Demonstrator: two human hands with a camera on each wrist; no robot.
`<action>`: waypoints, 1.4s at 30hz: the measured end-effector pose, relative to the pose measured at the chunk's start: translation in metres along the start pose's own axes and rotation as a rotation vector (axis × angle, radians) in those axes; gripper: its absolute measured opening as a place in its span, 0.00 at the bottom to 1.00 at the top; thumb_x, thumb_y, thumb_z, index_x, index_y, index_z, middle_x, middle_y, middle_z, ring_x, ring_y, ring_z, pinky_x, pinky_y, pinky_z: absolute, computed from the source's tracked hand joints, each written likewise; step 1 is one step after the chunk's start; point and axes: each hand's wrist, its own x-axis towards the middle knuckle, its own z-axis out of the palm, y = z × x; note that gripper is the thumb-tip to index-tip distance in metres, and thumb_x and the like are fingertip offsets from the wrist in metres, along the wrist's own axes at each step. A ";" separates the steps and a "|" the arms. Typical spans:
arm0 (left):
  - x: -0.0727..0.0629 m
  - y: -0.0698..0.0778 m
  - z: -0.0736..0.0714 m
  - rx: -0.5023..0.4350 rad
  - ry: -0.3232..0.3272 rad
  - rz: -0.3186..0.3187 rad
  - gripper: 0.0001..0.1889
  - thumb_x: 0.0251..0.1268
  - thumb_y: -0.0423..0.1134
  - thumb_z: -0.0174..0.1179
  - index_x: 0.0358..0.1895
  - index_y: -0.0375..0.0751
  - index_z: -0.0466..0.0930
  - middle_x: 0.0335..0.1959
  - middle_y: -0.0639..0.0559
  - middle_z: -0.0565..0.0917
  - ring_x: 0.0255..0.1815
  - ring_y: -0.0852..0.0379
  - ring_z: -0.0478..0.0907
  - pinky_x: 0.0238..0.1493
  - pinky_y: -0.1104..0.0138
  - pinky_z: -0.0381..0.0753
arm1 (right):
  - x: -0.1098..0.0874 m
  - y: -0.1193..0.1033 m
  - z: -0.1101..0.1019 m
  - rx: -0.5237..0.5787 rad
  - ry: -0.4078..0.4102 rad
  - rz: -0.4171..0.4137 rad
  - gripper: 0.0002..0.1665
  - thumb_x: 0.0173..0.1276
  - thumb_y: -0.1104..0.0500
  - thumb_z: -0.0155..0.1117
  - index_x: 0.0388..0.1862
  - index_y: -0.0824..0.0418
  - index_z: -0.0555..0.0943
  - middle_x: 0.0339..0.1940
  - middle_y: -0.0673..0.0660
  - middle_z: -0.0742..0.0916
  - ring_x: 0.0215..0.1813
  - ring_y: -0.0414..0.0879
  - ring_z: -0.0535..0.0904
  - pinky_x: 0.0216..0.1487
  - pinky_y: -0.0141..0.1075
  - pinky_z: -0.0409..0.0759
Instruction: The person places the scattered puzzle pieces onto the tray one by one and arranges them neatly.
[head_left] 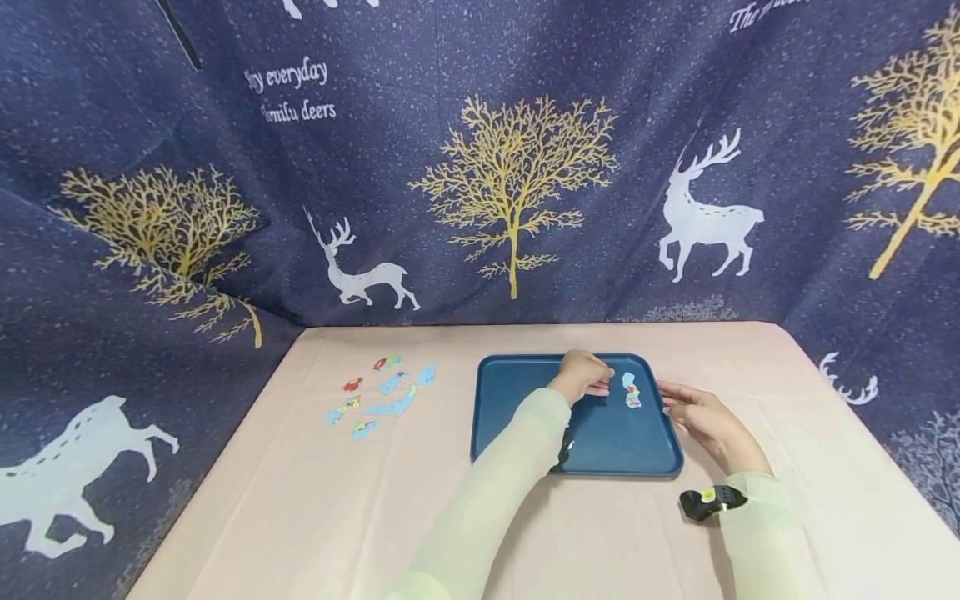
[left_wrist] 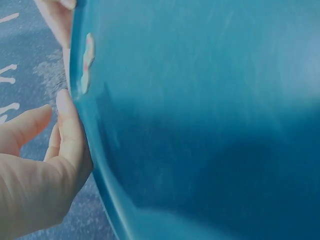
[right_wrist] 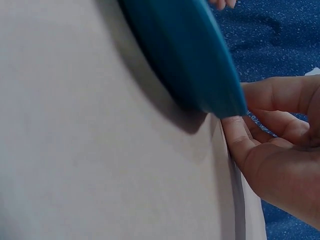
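The dark blue tray (head_left: pixel 525 417) lies on the pink tablecloth. Joined puzzle pieces (head_left: pixel 632 391), pale blue with red and other colours, form a small strip near its right rim. My left hand (head_left: pixel 585 375) is over the tray's far part, just left of that strip. In the left wrist view its thumb stands apart from the loosely bent fingers (left_wrist: pixel 70 135), and nothing shows between them. Beside the tray's right rim, my right hand (head_left: pixel 705 421) touches the edge with mostly straight fingers. The right wrist view shows these fingertips (right_wrist: pixel 235 125) at the rim, partly hidden behind it.
Several loose puzzle pieces (head_left: pixel 393 404), light blue, red, green and yellow, are scattered on the tablecloth (head_left: pixel 300 500) left of the tray. A dark blue curtain (head_left: pixel 465 250) with deer and trees hangs behind the table's far edge. Both wrists wear black straps.
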 end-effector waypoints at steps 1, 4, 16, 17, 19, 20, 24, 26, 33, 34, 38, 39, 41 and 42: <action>0.000 0.001 -0.004 -0.006 -0.007 0.002 0.04 0.59 0.22 0.61 0.37 0.26 0.81 0.41 0.31 0.83 0.45 0.38 0.82 0.40 0.60 0.87 | 0.000 0.001 0.000 0.002 0.002 0.005 0.40 0.62 0.75 0.46 0.74 0.73 0.50 0.72 0.75 0.59 0.73 0.67 0.53 0.75 0.58 0.51; 0.002 0.002 -0.015 -0.032 -0.026 0.016 0.06 0.59 0.22 0.61 0.40 0.25 0.81 0.43 0.31 0.83 0.47 0.37 0.81 0.40 0.61 0.87 | 0.000 0.002 0.000 -0.004 0.007 0.014 0.41 0.61 0.74 0.46 0.74 0.73 0.50 0.72 0.75 0.59 0.72 0.66 0.54 0.74 0.59 0.50; -0.001 0.016 -0.072 -0.123 -0.112 0.049 0.17 0.61 0.22 0.58 0.54 0.24 0.76 0.53 0.31 0.79 0.55 0.37 0.77 0.42 0.65 0.87 | 0.000 0.001 -0.001 -0.010 0.009 -0.011 0.40 0.61 0.75 0.46 0.74 0.74 0.50 0.72 0.75 0.60 0.71 0.64 0.57 0.74 0.55 0.54; -0.001 0.017 -0.077 -0.135 -0.112 0.047 0.17 0.62 0.22 0.57 0.55 0.25 0.77 0.54 0.30 0.79 0.55 0.37 0.77 0.42 0.65 0.87 | 0.000 0.001 -0.001 -0.008 0.010 -0.008 0.40 0.61 0.75 0.46 0.74 0.73 0.51 0.72 0.75 0.60 0.72 0.64 0.56 0.75 0.55 0.53; -0.003 0.018 -0.089 -0.152 -0.103 0.045 0.18 0.62 0.22 0.58 0.56 0.27 0.77 0.55 0.30 0.78 0.54 0.39 0.78 0.42 0.66 0.87 | 0.000 0.001 0.000 -0.015 0.006 -0.011 0.41 0.61 0.75 0.46 0.74 0.73 0.50 0.72 0.74 0.60 0.72 0.64 0.56 0.74 0.55 0.54; -0.003 0.018 -0.094 -0.156 -0.103 0.045 0.18 0.62 0.23 0.58 0.56 0.28 0.77 0.56 0.31 0.78 0.53 0.40 0.79 0.42 0.67 0.86 | 0.000 0.001 -0.001 -0.019 0.005 -0.012 0.41 0.60 0.74 0.46 0.74 0.73 0.50 0.72 0.75 0.60 0.72 0.64 0.56 0.74 0.55 0.55; -0.007 0.017 -0.118 -0.186 -0.089 0.067 0.18 0.64 0.24 0.58 0.57 0.29 0.76 0.57 0.31 0.77 0.41 0.48 0.83 0.44 0.66 0.86 | 0.001 0.000 -0.001 -0.022 0.004 -0.015 0.41 0.60 0.75 0.46 0.74 0.73 0.50 0.72 0.74 0.60 0.72 0.64 0.57 0.74 0.53 0.57; -0.008 0.016 -0.130 -0.203 -0.085 0.081 0.17 0.64 0.24 0.58 0.57 0.29 0.77 0.57 0.32 0.77 0.37 0.54 0.82 0.46 0.65 0.86 | 0.000 -0.001 -0.001 -0.018 0.002 -0.011 0.42 0.60 0.75 0.46 0.74 0.73 0.50 0.73 0.74 0.60 0.72 0.64 0.56 0.74 0.53 0.55; -0.015 0.008 -0.171 -0.229 -0.029 0.124 0.17 0.65 0.25 0.58 0.57 0.29 0.76 0.48 0.39 0.81 0.36 0.57 0.80 0.49 0.65 0.84 | -0.001 -0.001 0.000 -0.011 0.009 0.016 0.43 0.59 0.75 0.46 0.75 0.71 0.50 0.73 0.74 0.59 0.73 0.66 0.53 0.74 0.58 0.51; -0.015 0.007 -0.176 -0.232 -0.016 0.129 0.17 0.65 0.25 0.58 0.57 0.29 0.76 0.44 0.41 0.82 0.36 0.57 0.80 0.49 0.65 0.84 | -0.001 0.000 0.000 -0.010 0.010 0.015 0.43 0.59 0.75 0.46 0.75 0.71 0.50 0.73 0.74 0.59 0.73 0.66 0.53 0.74 0.57 0.51; -0.018 0.002 -0.200 -0.237 0.044 0.143 0.18 0.66 0.25 0.57 0.58 0.25 0.74 0.36 0.49 0.81 0.32 0.59 0.80 0.48 0.66 0.85 | -0.001 0.000 0.000 -0.005 0.010 0.000 0.43 0.59 0.75 0.46 0.75 0.72 0.50 0.72 0.75 0.60 0.73 0.66 0.53 0.75 0.57 0.51; -0.018 0.001 -0.206 -0.240 0.060 0.143 0.18 0.65 0.25 0.57 0.58 0.25 0.73 0.36 0.48 0.82 0.32 0.59 0.80 0.48 0.66 0.85 | -0.001 0.000 -0.001 -0.010 0.006 -0.006 0.42 0.60 0.75 0.46 0.75 0.72 0.49 0.72 0.75 0.59 0.73 0.66 0.53 0.75 0.57 0.52; -0.019 -0.003 -0.218 -0.242 0.086 0.137 0.18 0.66 0.25 0.57 0.58 0.24 0.73 0.36 0.48 0.82 0.31 0.59 0.80 0.47 0.67 0.85 | 0.000 0.000 -0.001 -0.014 0.003 -0.015 0.42 0.60 0.75 0.46 0.75 0.73 0.49 0.72 0.75 0.60 0.73 0.66 0.53 0.74 0.57 0.53; -0.020 -0.004 -0.223 -0.247 0.097 0.131 0.19 0.66 0.25 0.57 0.59 0.24 0.72 0.36 0.48 0.82 0.32 0.59 0.80 0.47 0.67 0.85 | 0.000 0.000 -0.001 -0.014 0.006 -0.013 0.42 0.60 0.75 0.46 0.75 0.72 0.50 0.72 0.75 0.60 0.73 0.65 0.54 0.75 0.56 0.53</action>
